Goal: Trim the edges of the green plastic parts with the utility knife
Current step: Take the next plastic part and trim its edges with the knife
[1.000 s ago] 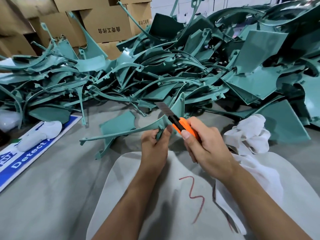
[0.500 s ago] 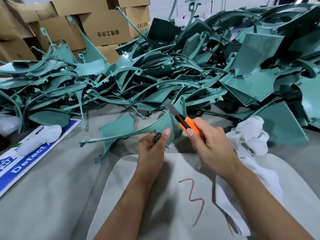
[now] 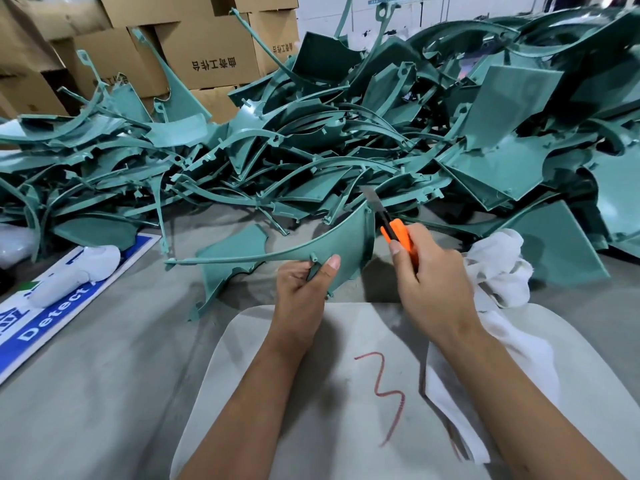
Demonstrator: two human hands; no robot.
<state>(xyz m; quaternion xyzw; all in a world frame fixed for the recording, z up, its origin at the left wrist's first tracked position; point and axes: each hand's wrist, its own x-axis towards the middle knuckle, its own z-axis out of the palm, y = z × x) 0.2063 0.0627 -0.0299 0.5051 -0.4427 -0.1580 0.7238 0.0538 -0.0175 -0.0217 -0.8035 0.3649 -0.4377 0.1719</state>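
Mid-trim on one piece, by the look of it: the left hand (image 3: 304, 289) pinches the lower edge of a curved green plastic part (image 3: 332, 242), thumb on its face and fingers curled behind, holding it up off the table, while the right hand (image 3: 429, 282) is wrapped round the orange utility knife (image 3: 393, 226) w/ blade out just beside the part's right edge — whether it's touching I can't tell. A big pile of green parts (image 3: 346, 150) sits behind, and none can be told as trimmed, so prob. most of the job is left. Surface is a grey table (image 3: 86, 375) w/ a pale board (image 3: 311, 393) marked in red under the arms, white cloth (image 3: 498, 268) at right, blue sign (image 3: 45, 323) at left — cardboard boxes (image 3: 207, 46) stacked at the back.
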